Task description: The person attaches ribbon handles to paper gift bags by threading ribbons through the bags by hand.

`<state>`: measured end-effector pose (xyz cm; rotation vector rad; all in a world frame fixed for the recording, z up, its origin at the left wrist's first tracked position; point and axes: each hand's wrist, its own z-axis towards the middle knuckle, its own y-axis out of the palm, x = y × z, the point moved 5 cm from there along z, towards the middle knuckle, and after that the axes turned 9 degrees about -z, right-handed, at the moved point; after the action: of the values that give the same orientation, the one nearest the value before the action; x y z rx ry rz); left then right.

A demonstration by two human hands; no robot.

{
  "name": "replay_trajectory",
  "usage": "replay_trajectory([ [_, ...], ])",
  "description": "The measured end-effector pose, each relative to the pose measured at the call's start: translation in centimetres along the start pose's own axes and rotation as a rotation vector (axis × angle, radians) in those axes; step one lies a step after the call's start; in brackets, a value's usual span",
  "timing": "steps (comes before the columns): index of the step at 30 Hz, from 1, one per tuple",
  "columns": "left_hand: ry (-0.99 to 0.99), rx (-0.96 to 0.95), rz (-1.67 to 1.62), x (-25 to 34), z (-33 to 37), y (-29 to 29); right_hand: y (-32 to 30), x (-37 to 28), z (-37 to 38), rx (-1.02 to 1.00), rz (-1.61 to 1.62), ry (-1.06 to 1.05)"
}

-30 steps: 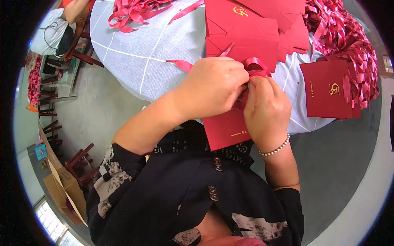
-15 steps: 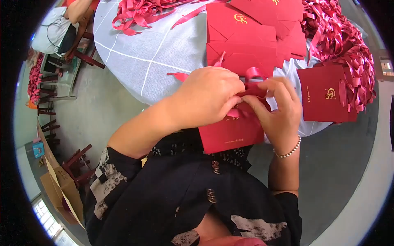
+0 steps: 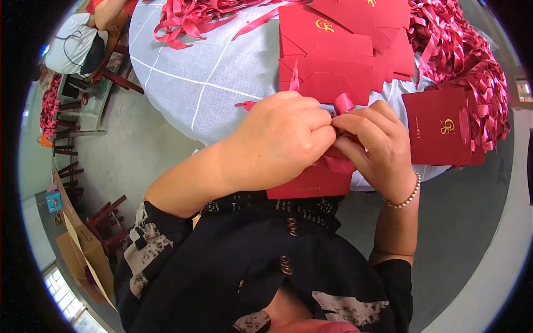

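We have both hands close together, almost touching, above the near edge of the table (image 3: pixel 177 100). Our left hand (image 3: pixel 280 133) is curled up tight like a fist, and it is clamped on the ribbon (image 3: pixel 344 103). Bits of that ribbon poke out past our fist, toward the middle of the table, and a shiny pink loop of it stands up just beyond our fingertips. Our right hand (image 3: pixel 380 144) has its thumb and fingers bent around toward the left one, at the same ribbon; we cannot tell if its tips are pressed together. We wear a bracelet (image 3: pixel 412 195) of round beads on that wrist. The bag (image 3: pixel 311 187) is red and lies under our hands at the table's near edge, with its bottom part showing. Farther in on the table we see a pile (image 3: pixel 333 72) of flat red bags, some on top of others. On the right side of the table we have a red bag with a gold mark (image 3: pixel 436 127), next to a big heap (image 3: pixel 477 72) of ribbons. At the far left part of the table we see more loose ribbons (image 3: pixel 176 22). Left of the table is another person (image 3: pixel 75 44) in a white top
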<state>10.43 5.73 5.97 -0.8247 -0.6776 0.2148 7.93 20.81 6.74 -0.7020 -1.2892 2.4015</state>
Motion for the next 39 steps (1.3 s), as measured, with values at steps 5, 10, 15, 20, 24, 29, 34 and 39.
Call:
replay_trajectory([
  [5, 0.040, -0.078, 0.114, 0.9, -0.3, 0.5, -0.3, 1.2, -0.3, -0.168, 0.414, 0.309],
  [10, 0.122, -0.019, 0.105, 1.6, -0.7, 0.9, 0.3, 0.8, 1.4, -0.469, 0.260, 0.282],
  [15, 0.093, -0.024, 0.081, 1.3, -1.2, 0.4, 1.7, 1.5, 0.7, -0.494, 0.704, 0.584],
  [20, 0.085, -0.134, -0.013, 1.8, -1.0, 0.5, 2.7, 4.9, -0.3, 0.034, 1.012, 0.691],
  [24, 0.108, -0.083, 0.000, 1.9, -1.3, 0.5, 3.1, 4.2, 0.9, -0.146, 0.960, 0.744],
  [29, 0.121, -0.074, -0.010, 2.2, -1.4, 0.9, 5.1, 2.9, 1.9, -0.239, 0.903, 0.746],
  [34, 0.020, -0.068, -0.055, 1.7, -1.1, 0.7, 4.9, 3.7, 2.4, 0.011, 0.582, 0.587],
  [39, -0.085, -0.074, -0.233, 1.3, -0.7, 1.2, 3.7, 7.1, 2.1, 0.288, 0.281, 0.557],
])
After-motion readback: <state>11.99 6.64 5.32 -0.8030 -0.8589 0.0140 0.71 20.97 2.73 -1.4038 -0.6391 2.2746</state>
